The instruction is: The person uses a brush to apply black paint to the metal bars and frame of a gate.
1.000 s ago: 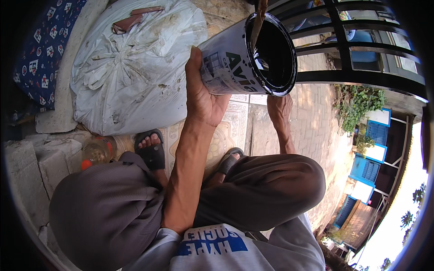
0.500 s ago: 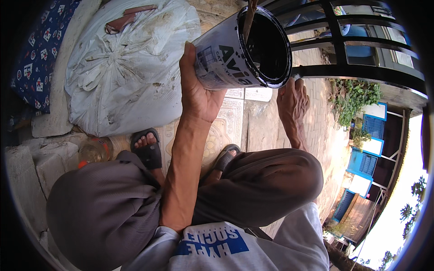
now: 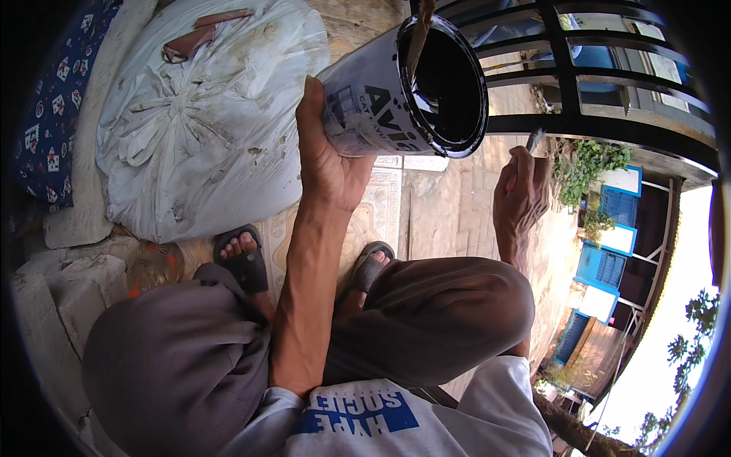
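Note:
My left hand [image 3: 331, 160] is closed around the side of a paint can [image 3: 358, 103], which is tilted with its mouth to the right. Dark, glossy paint coats the can's inside and rim, and a wooden stick [image 3: 420, 38] stands in it. Farther right, my right hand [image 3: 522, 186] pinches a small paintbrush [image 3: 537, 139], its handle mostly hidden in the fingers. The brush tip is at the lower edge of a black metal railing [image 3: 609, 131]; whether it touches cannot be made out.
A large white sack [image 3: 205, 129] lies at the left, with a reddish-brown scrap [image 3: 199, 38] on it. Beside it are a patterned blue cloth [image 3: 57, 114] and pale blocks [image 3: 87, 286]. Patterned tiles [image 3: 373, 206] lie beneath; a leafy plant [image 3: 582, 171] grows beyond the railing.
My right hand has moved right along the railing, and the brush shows more clearly. My left hand and the can have shifted slightly left in the picture.

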Tool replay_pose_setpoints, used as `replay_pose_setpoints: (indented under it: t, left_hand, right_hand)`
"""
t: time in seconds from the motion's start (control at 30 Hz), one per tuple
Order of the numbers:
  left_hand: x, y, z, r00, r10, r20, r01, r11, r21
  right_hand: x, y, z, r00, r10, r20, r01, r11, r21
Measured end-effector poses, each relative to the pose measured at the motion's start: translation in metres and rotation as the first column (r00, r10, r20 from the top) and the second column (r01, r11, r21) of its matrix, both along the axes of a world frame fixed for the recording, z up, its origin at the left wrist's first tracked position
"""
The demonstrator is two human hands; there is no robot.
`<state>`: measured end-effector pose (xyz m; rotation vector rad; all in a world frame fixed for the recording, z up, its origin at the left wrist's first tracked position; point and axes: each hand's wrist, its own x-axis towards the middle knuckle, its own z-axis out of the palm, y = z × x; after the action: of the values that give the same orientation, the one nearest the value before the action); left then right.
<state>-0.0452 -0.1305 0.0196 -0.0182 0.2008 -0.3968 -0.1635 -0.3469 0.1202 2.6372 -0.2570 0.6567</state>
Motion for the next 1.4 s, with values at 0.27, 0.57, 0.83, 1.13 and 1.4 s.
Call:
replay_pose_setpoints:
  t: [0.27,0.57,0.83,1.13,1.4]
  left_hand:
    - [0.010,-0.006,-0.010,0.999,0.000,-0.047,0.004,0.996,0.089]
    - [0.028,-0.001,-0.034,1.000,0.019,-0.014,-0.016,0.986,0.165]
    - [0.044,-0.004,-0.049,0.999,-0.028,0.027,0.023,0.986,0.164]
    - [0.048,-0.002,-0.063,0.999,-0.020,-0.045,0.027,0.988,0.149]
    - [0.052,-0.003,-0.075,0.999,-0.002,-0.041,0.014,0.957,0.289]
  right_hand:
    - [0.003,-0.011,-0.077,0.972,-0.007,-0.236,0.116,0.885,0.452]
    - [0.005,0.012,-0.001,0.973,-0.007,0.229,-0.029,0.988,0.151]
    - [0.017,0.008,-0.098,0.966,-0.130,-0.223,0.176,0.964,0.199]
    - [0.045,-0.004,-0.103,0.963,-0.213,-0.165,0.269,0.782,0.562]
    - [0.029,0.022,0.006,0.955,-0.198,0.219,0.159,0.970,0.186]
